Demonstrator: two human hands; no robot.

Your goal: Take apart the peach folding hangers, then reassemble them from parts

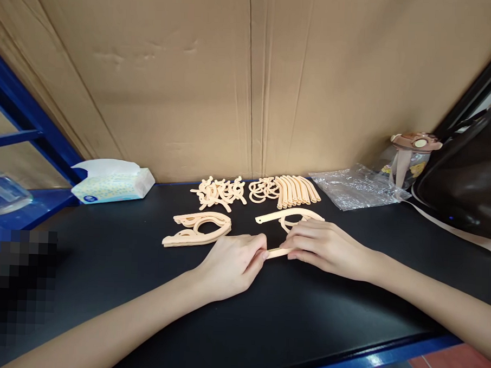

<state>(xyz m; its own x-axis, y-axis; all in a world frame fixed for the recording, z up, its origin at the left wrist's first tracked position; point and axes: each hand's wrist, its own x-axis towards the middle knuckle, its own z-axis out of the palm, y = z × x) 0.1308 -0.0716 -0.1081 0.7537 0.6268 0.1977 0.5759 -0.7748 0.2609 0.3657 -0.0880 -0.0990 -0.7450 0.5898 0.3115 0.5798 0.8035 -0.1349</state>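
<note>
My left hand (234, 262) and my right hand (324, 246) meet over the black table (143, 288), both pinching a thin peach plastic strip (278, 253) between their fingertips. Just behind my right hand lies a peach curved hanger-like piece (287, 215). A small stack of similar curved pieces (198, 229) lies left of my left hand. Farther back sit a heap of small peach hooks (219, 192), some peach rings (262, 189) and a row of curved peach rods (297, 189).
A tissue pack (112, 182) rests at the back left, a crumpled clear plastic bag (353, 186) at the back right. A drinking bottle (407, 158) and a dark bag (469, 183) stand on the right. Cardboard (250, 81) walls the back. The blue table edge (384, 358) runs near me.
</note>
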